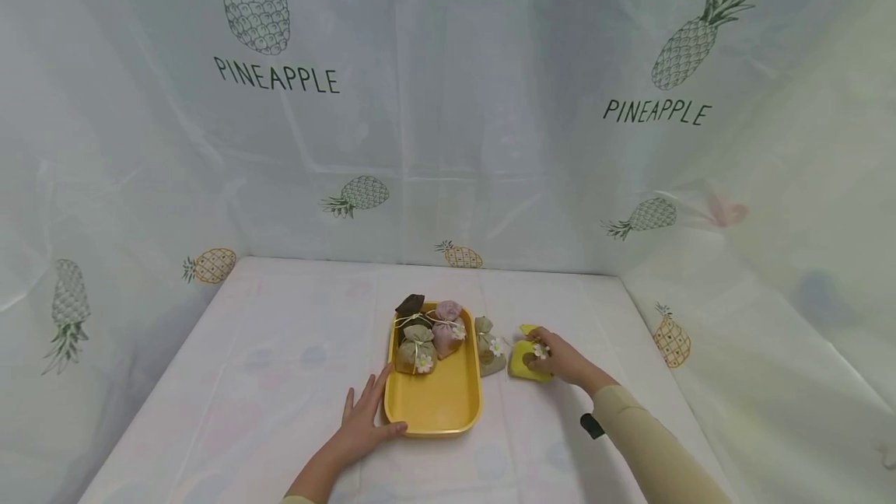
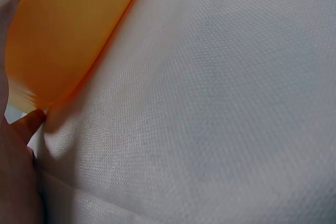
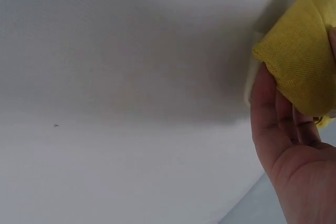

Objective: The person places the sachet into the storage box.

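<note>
**Head view: right hand on yellow sachet, left hand at tray**

Head view: right hand (image 1: 563, 360) gripped a yellow sachet (image 1: 526, 359) on the table (image 1: 280, 348), just right of a grey sachet (image 1: 489, 347). Left hand (image 1: 364, 422) lay flat, fingers spread, thumb touching the yellow tray (image 1: 437, 407), which held three sachets.

Left wrist: thumb (image 2: 29, 121) touched the tray (image 2: 63, 30) edge; fingers mostly out of frame.

Right wrist: fingers (image 3: 275, 111) curled round the yellow sachet (image 3: 304, 61).
</note>
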`<state>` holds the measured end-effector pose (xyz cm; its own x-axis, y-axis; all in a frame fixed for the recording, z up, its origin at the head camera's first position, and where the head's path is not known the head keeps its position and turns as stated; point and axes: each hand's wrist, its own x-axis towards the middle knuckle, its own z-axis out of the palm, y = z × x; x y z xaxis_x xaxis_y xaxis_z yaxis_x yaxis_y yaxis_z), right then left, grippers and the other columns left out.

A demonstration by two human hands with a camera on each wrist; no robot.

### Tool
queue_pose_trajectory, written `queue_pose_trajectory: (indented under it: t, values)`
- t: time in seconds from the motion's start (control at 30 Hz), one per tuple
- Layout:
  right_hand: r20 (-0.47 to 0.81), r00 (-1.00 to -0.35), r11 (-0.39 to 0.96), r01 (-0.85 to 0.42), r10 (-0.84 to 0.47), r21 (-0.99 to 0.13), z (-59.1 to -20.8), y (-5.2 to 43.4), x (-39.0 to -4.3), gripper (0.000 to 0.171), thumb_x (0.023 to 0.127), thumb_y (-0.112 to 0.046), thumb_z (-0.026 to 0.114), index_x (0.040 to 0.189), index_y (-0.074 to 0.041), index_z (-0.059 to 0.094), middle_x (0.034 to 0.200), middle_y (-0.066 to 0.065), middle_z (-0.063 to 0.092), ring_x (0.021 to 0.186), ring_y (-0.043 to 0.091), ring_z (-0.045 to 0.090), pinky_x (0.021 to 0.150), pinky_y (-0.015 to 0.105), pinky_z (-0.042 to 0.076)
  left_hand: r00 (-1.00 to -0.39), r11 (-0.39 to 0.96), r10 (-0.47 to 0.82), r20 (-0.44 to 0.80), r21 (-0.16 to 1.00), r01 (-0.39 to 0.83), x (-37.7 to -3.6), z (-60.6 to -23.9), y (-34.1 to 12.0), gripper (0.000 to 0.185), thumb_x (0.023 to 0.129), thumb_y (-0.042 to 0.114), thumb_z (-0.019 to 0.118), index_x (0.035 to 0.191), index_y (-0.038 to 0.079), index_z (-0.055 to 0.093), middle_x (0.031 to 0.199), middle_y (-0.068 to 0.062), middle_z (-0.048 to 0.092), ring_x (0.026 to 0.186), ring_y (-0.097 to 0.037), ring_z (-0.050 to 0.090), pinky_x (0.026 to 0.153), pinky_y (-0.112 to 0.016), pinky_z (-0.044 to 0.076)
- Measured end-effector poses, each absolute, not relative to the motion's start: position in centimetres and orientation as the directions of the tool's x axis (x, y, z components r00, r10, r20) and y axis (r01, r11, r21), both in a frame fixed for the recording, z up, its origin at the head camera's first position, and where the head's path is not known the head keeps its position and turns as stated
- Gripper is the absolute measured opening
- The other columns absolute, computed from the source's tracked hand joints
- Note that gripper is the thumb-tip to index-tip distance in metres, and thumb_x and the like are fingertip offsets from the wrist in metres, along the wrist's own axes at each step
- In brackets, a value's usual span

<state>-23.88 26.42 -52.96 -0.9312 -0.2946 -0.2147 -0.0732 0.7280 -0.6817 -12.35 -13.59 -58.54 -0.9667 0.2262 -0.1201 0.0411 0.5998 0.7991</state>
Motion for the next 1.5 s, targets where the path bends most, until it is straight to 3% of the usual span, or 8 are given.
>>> queue_pose_trajectory:
  t: [0.23, 0.47, 0.67, 0.8, 1.03, 1.23, 1.5]
  values:
    - [-0.155, -0.924, 0.701, -0.149, -0.350, -0.697, -50.6, 25.9, -23.9, 0.039, 0.086, -0.006, 0.073, 0.121, -0.009, 0.056, 0.119, 0.010, 0.056, 0.101, 0.028, 0.052, 0.085, 0.045, 0.048, -0.967, 0.603, 0.220, -0.130, 0.797, 0.030, -12.3, -58.5, -13.5, 0.105, 0.079, 0.053, 0.074, 0.158, 0.023, 0.011, 0.158, -0.018, 0.023, 0.146, -0.040, 0.010, 0.112, -0.057, -0.015]
    - [-0.114, -0.902, 0.686, -0.230, -0.417, -0.690, -48.6, 24.9, -23.9, 0.041, 0.088, -0.007, 0.071, 0.126, -0.013, 0.056, 0.123, 0.007, 0.055, 0.108, 0.028, 0.051, 0.092, 0.048, 0.048, -0.965, 0.603, 0.222, -0.137, 0.797, 0.026, -12.3, -58.5, -13.4, 0.105, 0.079, 0.053, 0.075, 0.158, 0.024, 0.012, 0.158, -0.018, 0.023, 0.146, -0.040, 0.010, 0.112, -0.057, -0.015]
    - [-0.097, -0.896, 0.667, -0.246, -0.433, -0.703, -47.2, 23.0, -23.8, 0.042, 0.088, -0.017, 0.074, 0.127, -0.018, 0.058, 0.122, 0.004, 0.054, 0.109, 0.028, 0.051, 0.090, 0.046, 0.049, -0.966, 0.601, 0.224, -0.130, 0.798, 0.032, -12.3, -58.3, -13.5, 0.104, 0.080, 0.053, 0.074, 0.158, 0.022, 0.012, 0.158, -0.017, 0.024, 0.146, -0.040, 0.011, 0.112, -0.057, -0.015]
    - [-0.081, -0.884, 0.635, -0.263, -0.459, -0.727, -46.5, 21.3, -23.7, 0.041, 0.087, -0.015, 0.074, 0.125, -0.019, 0.060, 0.122, 0.002, 0.055, 0.110, 0.028, 0.051, 0.093, 0.050, 0.048, -0.967, 0.608, 0.222, -0.125, 0.793, 0.037, -12.3, -58.3, -13.5, 0.104, 0.080, 0.052, 0.074, 0.158, 0.022, 0.012, 0.158, -0.018, 0.024, 0.146, -0.039, 0.011, 0.112, -0.057, -0.014]
    - [-0.040, -0.842, 0.576, -0.332, -0.538, -0.747, -46.1, 18.5, -23.4, 0.041, 0.088, -0.011, 0.073, 0.126, -0.019, 0.060, 0.128, 0.003, 0.054, 0.110, 0.026, 0.053, 0.091, 0.047, 0.050, -0.966, 0.602, 0.229, -0.119, 0.798, 0.044, -12.3, -58.2, -13.5, 0.103, 0.081, 0.049, 0.075, 0.158, 0.020, 0.013, 0.158, -0.019, 0.024, 0.146, -0.041, 0.011, 0.112, -0.058, -0.014]
    - [0.016, -0.788, 0.531, -0.429, -0.616, -0.731, -46.5, 16.3, -23.7, 0.040, 0.086, -0.014, 0.075, 0.123, -0.016, 0.062, 0.123, 0.000, 0.057, 0.110, 0.022, 0.053, 0.094, 0.044, 0.049, -0.967, 0.601, 0.229, -0.107, 0.798, 0.054, -12.3, -58.5, -13.8, 0.103, 0.082, 0.050, 0.073, 0.158, 0.021, 0.011, 0.158, -0.019, 0.023, 0.146, -0.040, 0.011, 0.112, -0.057, -0.015]
    - [-0.009, -0.773, 0.586, -0.472, -0.634, -0.658, -47.5, 14.4, -24.1, 0.037, 0.083, -0.011, 0.078, 0.118, -0.018, 0.067, 0.115, -0.004, 0.059, 0.107, 0.017, 0.055, 0.093, 0.037, 0.050, -0.968, 0.603, 0.230, -0.102, 0.795, 0.060, -12.2, -58.7, -13.7, 0.103, 0.081, 0.052, 0.074, 0.158, 0.022, 0.012, 0.158, -0.019, 0.023, 0.146, -0.041, 0.011, 0.112, -0.057, -0.015]
